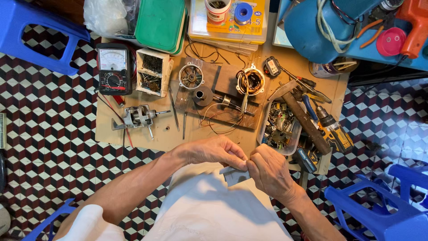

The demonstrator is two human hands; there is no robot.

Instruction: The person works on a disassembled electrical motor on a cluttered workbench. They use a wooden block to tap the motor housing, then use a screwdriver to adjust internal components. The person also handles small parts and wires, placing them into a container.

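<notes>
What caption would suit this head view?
Both hands, left hand and right hand, pinch a small grey sheet over a cluttered workboard.

I see both hands pinching a small grey sheet [234, 175] that looks like matt paper or thin card. The board [214, 91] under the motor parts is rough dark wood, while the stator [250, 81] shows bare metal and glossy copper windings. The stools [379, 209] are smooth blue plastic.

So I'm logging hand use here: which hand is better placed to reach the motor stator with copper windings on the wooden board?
Probably the right hand. It sits almost directly below the stator, while the left hand lies further left. Both are pinching a small grey piece.
</notes>
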